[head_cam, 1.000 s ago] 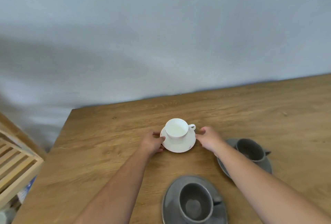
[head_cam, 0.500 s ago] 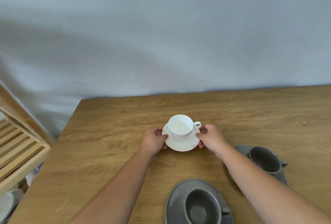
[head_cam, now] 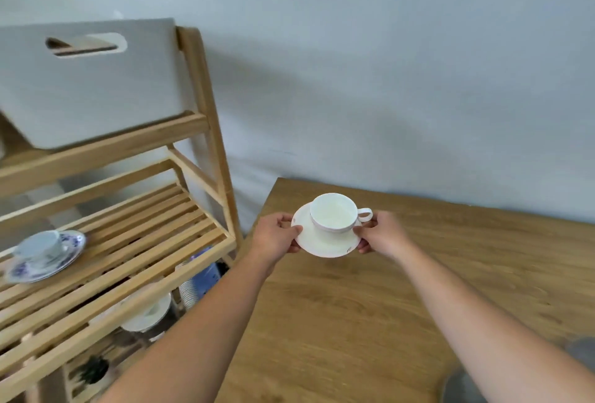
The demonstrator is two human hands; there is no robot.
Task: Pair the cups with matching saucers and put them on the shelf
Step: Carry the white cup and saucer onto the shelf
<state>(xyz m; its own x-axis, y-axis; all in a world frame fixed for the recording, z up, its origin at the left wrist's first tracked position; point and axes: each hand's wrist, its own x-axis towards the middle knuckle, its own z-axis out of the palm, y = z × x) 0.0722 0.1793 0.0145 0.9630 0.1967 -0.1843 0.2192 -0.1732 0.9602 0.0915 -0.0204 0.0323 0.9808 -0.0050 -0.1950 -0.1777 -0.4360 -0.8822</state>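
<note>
Partly cropped, both hands, left hand [head_cam: 276,236] and right hand [head_cam: 383,234], pinch the white saucer [head_cam: 325,243].

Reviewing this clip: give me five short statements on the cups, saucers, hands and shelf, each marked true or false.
1. The plain white cup sits on the round white saucer. True.
2. Only the left hand holds that saucer. False: the right hand grips its other edge.
3. A blue-patterned cup and saucer rest on the slatted wooden shelf. True.
4. The white cup's handle points toward the shelf. False: it points right, away from it.
5. The white cup lies tipped over. False: upright.
</note>
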